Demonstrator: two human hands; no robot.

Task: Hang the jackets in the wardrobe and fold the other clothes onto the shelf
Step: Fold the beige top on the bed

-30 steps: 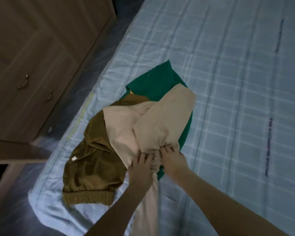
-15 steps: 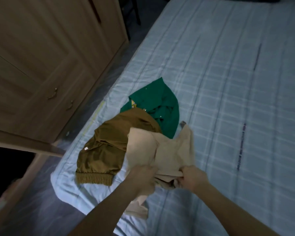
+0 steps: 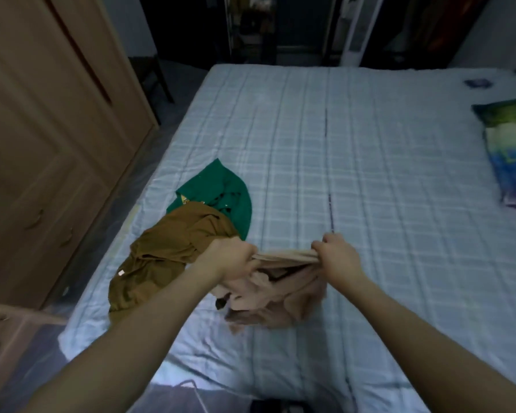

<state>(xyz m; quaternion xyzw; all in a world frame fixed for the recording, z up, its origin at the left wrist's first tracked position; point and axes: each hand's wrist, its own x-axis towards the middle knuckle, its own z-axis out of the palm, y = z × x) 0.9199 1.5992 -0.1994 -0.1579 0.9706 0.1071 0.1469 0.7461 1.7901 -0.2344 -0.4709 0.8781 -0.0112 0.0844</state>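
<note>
Lower centre of frame, over the bed: both hands closed on one garment.
Left hand point(image 3: 231, 257): fisted on the left end of the beige garment point(image 3: 276, 289), knuckles up; reads as one half of a two-point hold.
Right hand point(image 3: 338, 253): pinching the same top edge at its right end, well apart from the left, so the edge runs taut between them.
Beige garment: raised off the bed point(image 3: 370, 174), bulk hanging bunched and blurred below the edge; likely held so to shake it straight and find its shape before folding or hanging. Jacket or not, cannot tell.
Brown garment point(image 3: 167, 251): crumpled on the bed left of centre, just beside the left hand, awaiting its turn.
Green garment point(image 3: 221, 193): partly under the brown one, further up the bed.
Wardrobe point(image 3: 51, 138): left edge of frame, doors there shut, close alongside the bed for short carries.
Pillow point(image 3: 510, 150): right edge, well apart.
</note>
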